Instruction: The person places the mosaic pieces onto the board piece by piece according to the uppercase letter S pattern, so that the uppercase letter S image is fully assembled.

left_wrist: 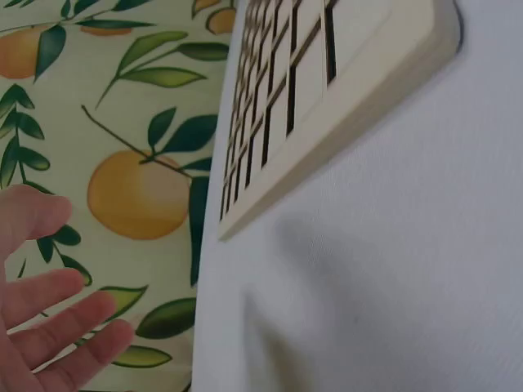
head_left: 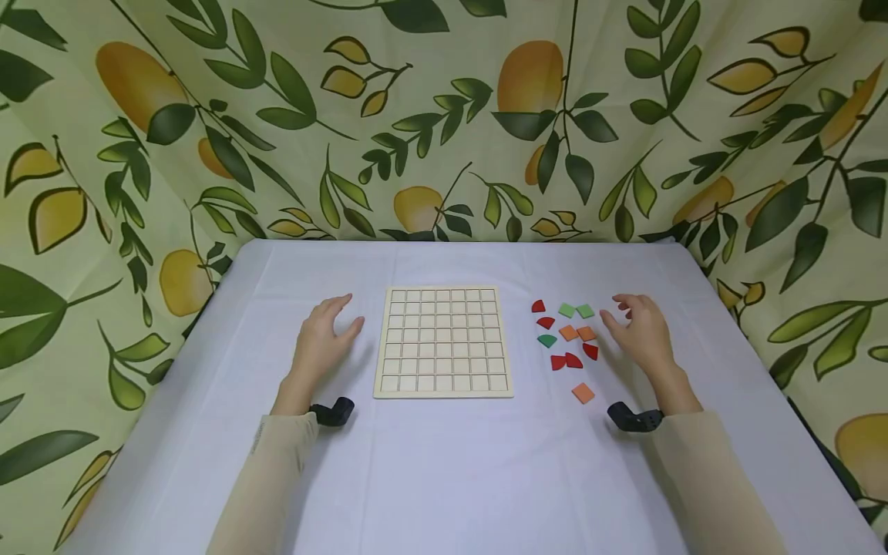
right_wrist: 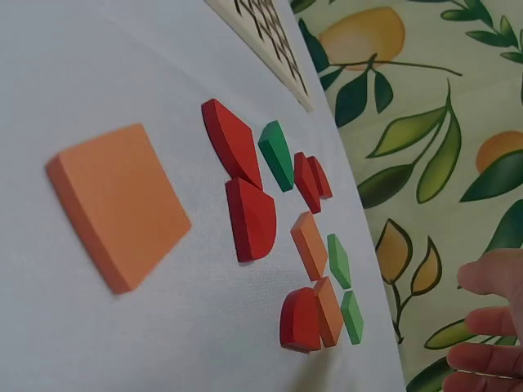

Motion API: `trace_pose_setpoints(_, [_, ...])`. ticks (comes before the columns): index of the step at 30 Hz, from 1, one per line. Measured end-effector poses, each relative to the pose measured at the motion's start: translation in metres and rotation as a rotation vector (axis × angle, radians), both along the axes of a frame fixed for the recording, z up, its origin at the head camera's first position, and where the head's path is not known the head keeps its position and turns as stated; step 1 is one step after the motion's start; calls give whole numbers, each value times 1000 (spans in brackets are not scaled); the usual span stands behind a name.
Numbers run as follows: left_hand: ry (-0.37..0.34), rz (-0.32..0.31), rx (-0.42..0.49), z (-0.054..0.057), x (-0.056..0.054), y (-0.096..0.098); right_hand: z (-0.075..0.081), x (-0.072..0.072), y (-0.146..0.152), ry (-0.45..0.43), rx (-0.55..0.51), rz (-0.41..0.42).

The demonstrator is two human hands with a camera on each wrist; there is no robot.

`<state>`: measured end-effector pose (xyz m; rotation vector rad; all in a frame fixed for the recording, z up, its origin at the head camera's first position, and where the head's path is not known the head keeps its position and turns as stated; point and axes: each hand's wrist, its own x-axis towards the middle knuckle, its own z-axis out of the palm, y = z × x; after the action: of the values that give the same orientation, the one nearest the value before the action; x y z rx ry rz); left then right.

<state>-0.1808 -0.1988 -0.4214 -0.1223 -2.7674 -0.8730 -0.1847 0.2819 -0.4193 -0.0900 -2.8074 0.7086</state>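
Note:
A pale wooden grid board lies flat in the middle of the table. Left of it hovers my left hand, fingers relaxed and holding nothing; its fingers also show in the left wrist view. Right of the board are small flat pieces: orange squares, light green squares, several red quarter-rounds and one dark green quarter-round. My right hand hovers just right of these pieces, loosely bent and with nothing in it. The nearest orange square looms large in the right wrist view.
A white cloth covers the table. Behind and at both sides hangs a curtain printed with fruit and leaves. Each wrist wears a black camera mount, one on the left and one on the right.

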Motion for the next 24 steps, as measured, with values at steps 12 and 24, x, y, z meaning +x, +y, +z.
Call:
trace_pose_setpoints(12, [-192, -98, 179, -19, 14, 7, -5, 10, 1, -50, -44, 86])
trace_pose_setpoints(24, [-330, -152, 105, -30, 22, 11, -17, 22, 2, -161, -90, 88])
